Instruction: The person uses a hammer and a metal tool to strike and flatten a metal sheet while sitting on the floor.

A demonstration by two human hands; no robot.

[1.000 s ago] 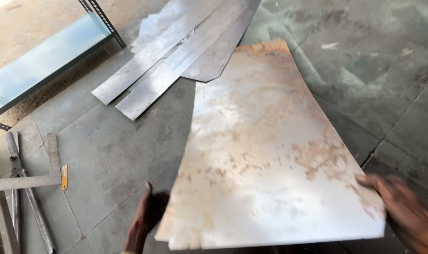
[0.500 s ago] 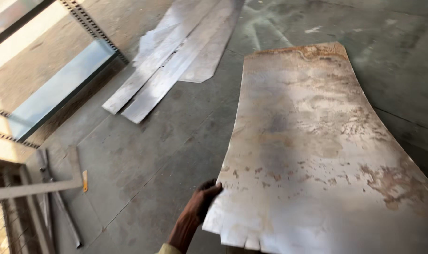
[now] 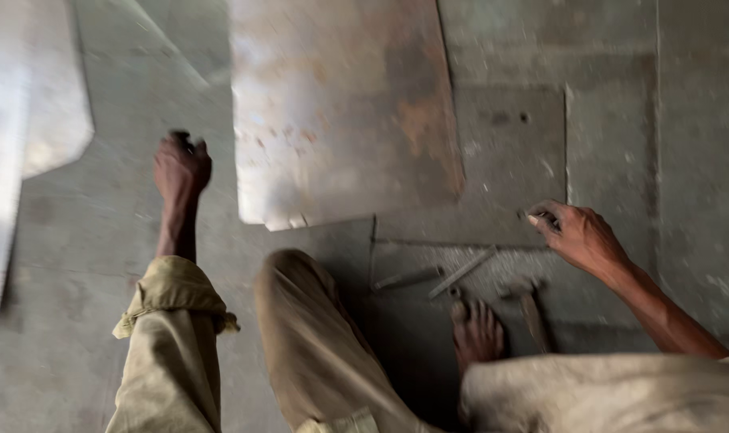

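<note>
A large rust-stained metal sheet [image 3: 340,120] lies flat on the concrete floor ahead of me. My left hand [image 3: 181,164] hovers to the left of the sheet's near corner, fingers curled into a fist, holding nothing and clear of the sheet. My right hand [image 3: 577,234] hangs to the right of the sheet's near edge, fingers loosely bent and apart, with nothing in them. It is above a hammer [image 3: 529,305] and a chisel [image 3: 460,274] lying on the floor. The frame is motion-blurred.
My knees in khaki trousers [image 3: 308,345] and a bare foot [image 3: 476,330] fill the lower view. A short metal rod [image 3: 404,279] lies by the chisel. Shiny metal strips [image 3: 28,120] lie at the far left.
Both hands have let go of the sheet, which now rests on the floor. The view has swung down onto my legs and the tools near my foot.
</note>
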